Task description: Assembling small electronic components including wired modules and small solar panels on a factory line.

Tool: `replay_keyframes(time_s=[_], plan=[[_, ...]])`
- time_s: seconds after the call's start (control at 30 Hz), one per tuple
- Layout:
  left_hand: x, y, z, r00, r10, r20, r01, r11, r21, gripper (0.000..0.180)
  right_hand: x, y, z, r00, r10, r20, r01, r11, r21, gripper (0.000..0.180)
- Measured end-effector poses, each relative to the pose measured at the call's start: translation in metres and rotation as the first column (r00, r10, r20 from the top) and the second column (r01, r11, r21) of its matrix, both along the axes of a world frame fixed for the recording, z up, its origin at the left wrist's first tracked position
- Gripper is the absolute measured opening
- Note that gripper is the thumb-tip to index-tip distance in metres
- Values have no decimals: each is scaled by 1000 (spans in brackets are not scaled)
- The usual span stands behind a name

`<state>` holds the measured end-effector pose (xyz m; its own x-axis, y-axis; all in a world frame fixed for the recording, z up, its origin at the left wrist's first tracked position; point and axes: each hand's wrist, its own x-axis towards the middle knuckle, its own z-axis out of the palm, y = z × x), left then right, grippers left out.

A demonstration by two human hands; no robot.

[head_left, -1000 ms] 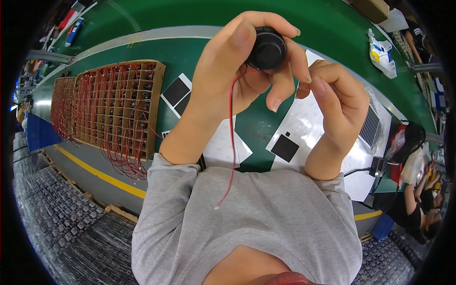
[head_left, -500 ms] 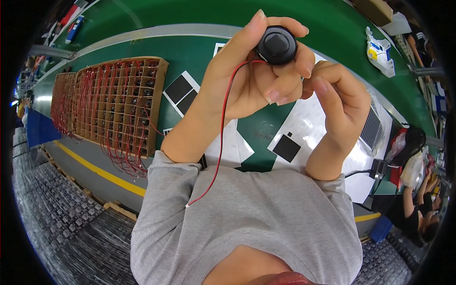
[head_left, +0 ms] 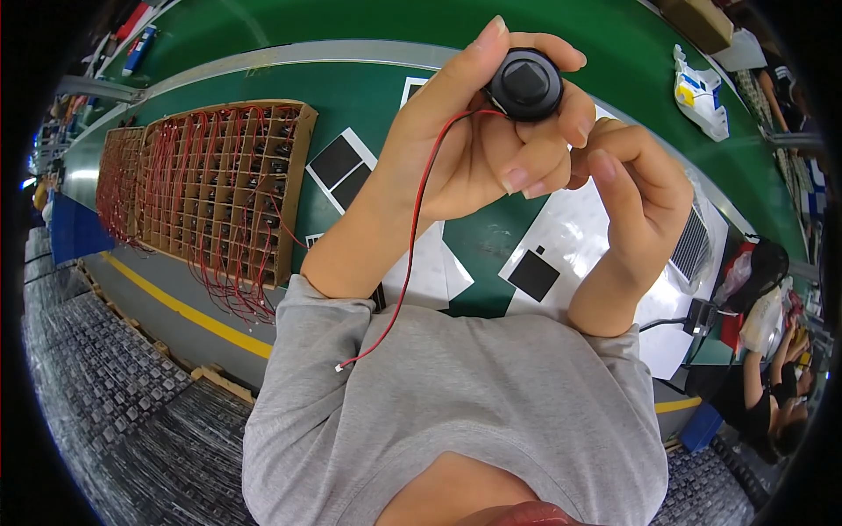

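Observation:
My left hand [head_left: 478, 145] holds up a small round black part [head_left: 526, 85], gripped at its edge by the fingers; it looks like a little speaker with a raised square middle. A thin red-and-black wire [head_left: 416, 206] runs from it, hangs past my left wrist and ends in a small white connector [head_left: 339, 368] in front of my grey shirt. Close by on the right is my right hand [head_left: 640, 180], its thumb and fingers drawn together in a pinch beside the left fingertips. Whatever may be between those fingers is hidden.
A divided cardboard tray [head_left: 303, 175] on the left holds several black parts with red wires trailing over its edge. Sheets with black squares [head_left: 533, 275] lie on the green table. A white-and-yellow package [head_left: 700, 95] sits at far right; another person [head_left: 759, 386] works beyond.
Both hands have shifted slightly to the right with the black part. The wire's connector end has swung a little left and up.

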<state>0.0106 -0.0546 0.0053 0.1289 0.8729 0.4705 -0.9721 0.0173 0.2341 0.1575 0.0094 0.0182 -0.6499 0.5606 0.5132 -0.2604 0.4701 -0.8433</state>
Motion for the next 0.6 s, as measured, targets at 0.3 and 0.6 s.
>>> replay_keyframes(time_s=[0.3,0.6], plan=[[2,-3,2,999,40,4,-39,998,-40,44,-1,-2,-1,1000,8,-2,-8,1000,-10,7],[1,-5,3,852,329,-407,-309,944,115,48,3,-6,5,998,46,34,-47,998,42,6]])
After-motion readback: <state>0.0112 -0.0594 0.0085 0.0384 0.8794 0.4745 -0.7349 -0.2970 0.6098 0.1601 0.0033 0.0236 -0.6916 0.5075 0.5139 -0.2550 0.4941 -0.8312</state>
